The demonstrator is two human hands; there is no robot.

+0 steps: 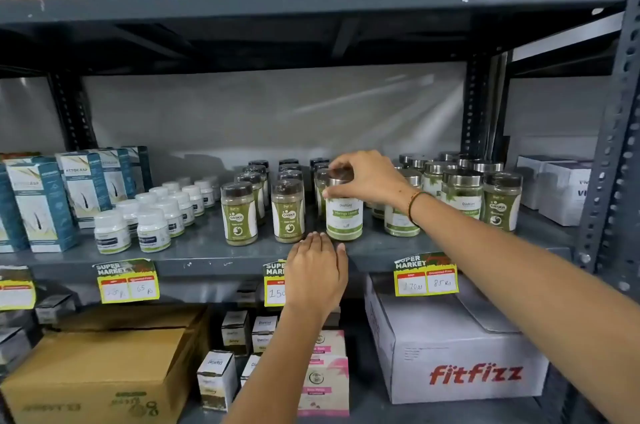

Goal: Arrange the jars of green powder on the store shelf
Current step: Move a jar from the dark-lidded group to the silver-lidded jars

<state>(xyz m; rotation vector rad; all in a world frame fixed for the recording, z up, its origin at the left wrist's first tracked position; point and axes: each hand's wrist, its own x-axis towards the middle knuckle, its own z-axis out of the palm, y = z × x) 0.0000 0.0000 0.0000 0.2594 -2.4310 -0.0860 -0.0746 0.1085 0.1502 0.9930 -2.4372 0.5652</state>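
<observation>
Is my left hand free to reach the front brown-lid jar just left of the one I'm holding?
Probably yes. The left hand rests flat on the shelf edge, empty, and the brown-lid jar stands just above it at the front with nothing between. The right hand grips the silver-lid jar alongside.

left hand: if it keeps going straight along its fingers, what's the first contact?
Likely the base of the Moringa jar that the right hand grips by its lid. The left hand lies flat on the shelf edge, fingertips just short of it; depth is uncertain.
</observation>
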